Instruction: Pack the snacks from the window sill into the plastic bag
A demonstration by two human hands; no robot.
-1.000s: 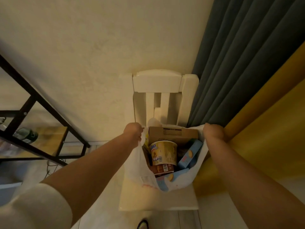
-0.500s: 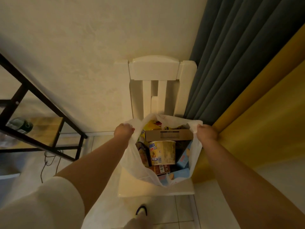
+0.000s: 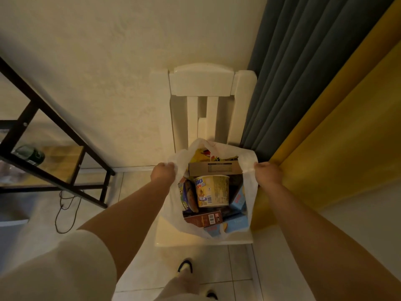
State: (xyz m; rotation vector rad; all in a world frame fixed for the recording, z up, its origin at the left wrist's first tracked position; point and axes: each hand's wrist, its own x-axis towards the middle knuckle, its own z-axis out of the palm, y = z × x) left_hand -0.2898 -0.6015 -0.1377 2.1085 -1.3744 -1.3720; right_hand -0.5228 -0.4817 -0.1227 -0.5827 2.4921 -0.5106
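From the head camera, the plastic bag (image 3: 171,205) sits on the seat of a white chair (image 3: 202,80), and it looks nearly full. Between the two hands I can see a big noodle cup (image 3: 212,191) lying in the middle. A flat cardboard box (image 3: 214,168) is just past it, and a yellow packet (image 3: 200,154) peeks out farther still. A brown box (image 3: 204,219) lies on the near side of the cup. Blue boxes (image 3: 238,199) lean toward the right hand, and a dark packet (image 3: 187,197) stands toward the left hand.

The window sill is not in the picture, so I cannot tell if any snacks are left there. From how full the bag is, I think the packing is mostly done or all done.

The left hand (image 3: 163,173) is closed tight on the left edge of the bag. The right hand (image 3: 268,173) is closed tight on the right edge. The hands are far apart and pull the bag's mouth wide open. Both arms reach out straight and point down at the chair. Nothing else is in either hand.
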